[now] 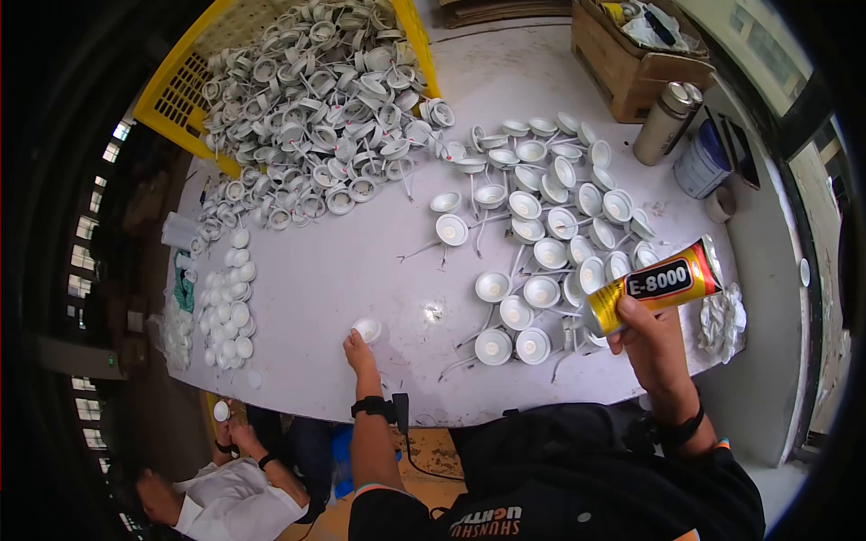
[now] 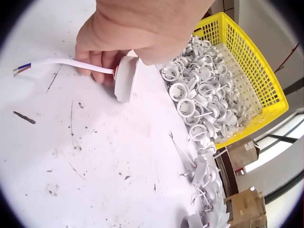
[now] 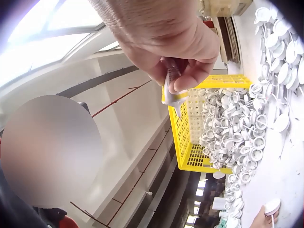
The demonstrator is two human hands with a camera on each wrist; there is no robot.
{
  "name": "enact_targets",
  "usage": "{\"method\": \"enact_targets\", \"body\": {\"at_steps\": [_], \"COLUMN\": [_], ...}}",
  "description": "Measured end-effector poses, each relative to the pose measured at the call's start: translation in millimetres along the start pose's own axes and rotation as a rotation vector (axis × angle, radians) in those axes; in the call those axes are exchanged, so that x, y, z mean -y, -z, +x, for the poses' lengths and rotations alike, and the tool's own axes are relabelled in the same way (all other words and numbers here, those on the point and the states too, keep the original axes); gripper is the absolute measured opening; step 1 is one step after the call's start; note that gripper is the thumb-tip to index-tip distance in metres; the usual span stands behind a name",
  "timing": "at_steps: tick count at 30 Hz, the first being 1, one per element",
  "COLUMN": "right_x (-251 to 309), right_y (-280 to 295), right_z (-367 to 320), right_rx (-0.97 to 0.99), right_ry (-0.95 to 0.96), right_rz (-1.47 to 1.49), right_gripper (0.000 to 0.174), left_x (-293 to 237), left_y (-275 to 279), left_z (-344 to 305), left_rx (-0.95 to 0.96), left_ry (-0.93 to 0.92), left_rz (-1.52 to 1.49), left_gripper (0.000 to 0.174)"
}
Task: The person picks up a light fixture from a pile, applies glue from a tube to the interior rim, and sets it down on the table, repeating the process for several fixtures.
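In the head view my left hand (image 1: 362, 354) grips a small white round downlight (image 1: 368, 329) at the near middle of the table. The left wrist view shows that downlight (image 2: 125, 80) tilted on its edge, fingers behind it. Its white cable (image 2: 61, 61) runs left and ends in blue and red-brown bare-tipped wires. My right hand (image 1: 657, 347) holds a yellow and black E-8000 glue tube (image 1: 663, 281) raised over the table's right side, its printed face upward. In the right wrist view the tube's pointed nozzle (image 3: 178, 109) sticks out below the fingers.
Several white downlights (image 1: 543, 291) with cables stand in rows on the right. A yellow crate (image 1: 176, 95) spills white ring-shaped fittings (image 1: 316, 99) at the back left. White domed covers (image 1: 230, 307) lie left. A steel flask (image 1: 666, 123) and carton (image 1: 622, 68) stand back right. Another person (image 1: 239, 496) sits nearby.
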State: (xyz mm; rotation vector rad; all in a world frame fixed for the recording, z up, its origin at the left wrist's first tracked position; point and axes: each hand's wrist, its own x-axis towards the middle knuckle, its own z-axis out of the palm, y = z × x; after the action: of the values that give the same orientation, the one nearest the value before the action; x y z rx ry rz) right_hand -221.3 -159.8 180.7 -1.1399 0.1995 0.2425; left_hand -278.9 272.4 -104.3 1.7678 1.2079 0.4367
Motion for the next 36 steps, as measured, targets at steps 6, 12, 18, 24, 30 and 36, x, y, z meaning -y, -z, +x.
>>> {"method": "enact_targets", "body": {"at_steps": [6,12,18,24,30,36], "right_x": [-2.9,-2.8,-0.8,1.9,6.5,16.9], "right_y": [-0.4,-4.6,-3.0,-2.7,-6.7,-9.3], "right_z": [6.8,7.2,8.7,4.9,-1.7,-9.0], "right_rx": [-0.004,-0.001,-0.099,-0.121,-0.007,0.070], "right_ry": [-0.002,0.018,0.036,0.054,0.070,0.088], "right_rz": [0.055,-0.063,0.008,0.003,-0.018,0.018], "right_gripper": [0.022,0.023,0.017,0.017,0.026,0.023], "left_x": [-82.8,-113.1,-123.7,-127.2,-169.2,-231.9], "left_y": [-51.4,-131.8,-151.6,-124.5,-56.8,-11.9], "left_z": [-86.6,-137.3,-133.3,-108.7,-139.0,-225.1], "left_rx": [0.323,0.742,0.773,0.661,1.071,1.303], "left_ry": [-0.403,-0.213,-0.176,0.185,0.398,0.476], "left_rz": [-0.085,0.371,0.456,-0.204,-0.675,-0.892], "left_gripper": [0.021,0.046,0.042,0.031,0.030,0.050]}}
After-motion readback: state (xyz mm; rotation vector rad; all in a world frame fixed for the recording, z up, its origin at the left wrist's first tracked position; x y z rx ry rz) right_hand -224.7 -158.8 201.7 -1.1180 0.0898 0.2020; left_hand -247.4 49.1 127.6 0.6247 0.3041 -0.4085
